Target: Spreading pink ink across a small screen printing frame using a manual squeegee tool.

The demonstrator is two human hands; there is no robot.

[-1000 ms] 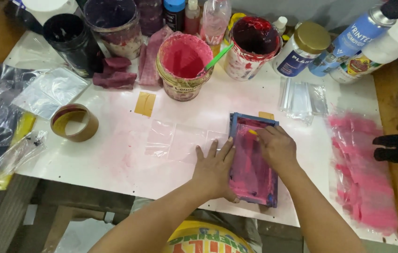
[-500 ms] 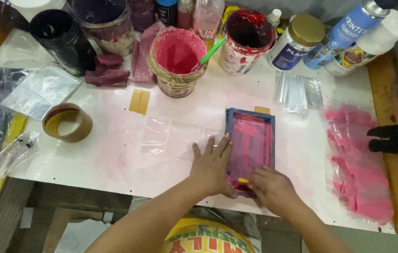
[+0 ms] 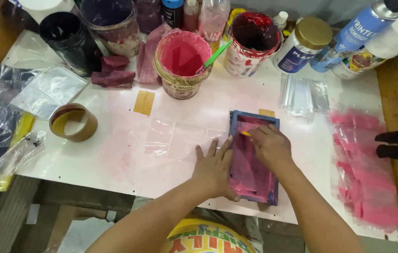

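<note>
Two bare hands work one small blue-framed printing screen smeared with pink ink (image 3: 250, 164), lying flat on the white pink-stained tabletop (image 3: 114, 159) near its front edge, right of centre. Left hand (image 3: 215, 168) lies flat, fingers spread, palm on the frame's left rail, holding nothing. Right hand (image 3: 269, 146) sits on the upper half of the mesh, fingers curled together over a small yellow-edged squeegee (image 3: 245, 134); only its tip shows, so the grip itself I cannot tell exactly. Just left of the frame, clear plastic sleeves (image 3: 175, 138) lie flat on the table, one running under the frame's edge. Open table runs left of them out to a brown tape roll (image 3: 73, 122); front edge is close below the frame, little room there. Right of the frame is a bare strip, then a pile of pink-printed plastic sheets (image 3: 365, 173) by the wooden side rail. A stack of clear sleeves (image 3: 304, 96) sits behind the frame. Back row: open bucket of pink ink (image 3: 183, 63) with a green stick (image 3: 217, 54) in it, open tub of dark red ink (image 3: 250, 37), black cup (image 3: 65, 40), a gold-lidded white jar (image 3: 304, 44), and a blue spray can (image 3: 355, 33) lying tilted.
</note>
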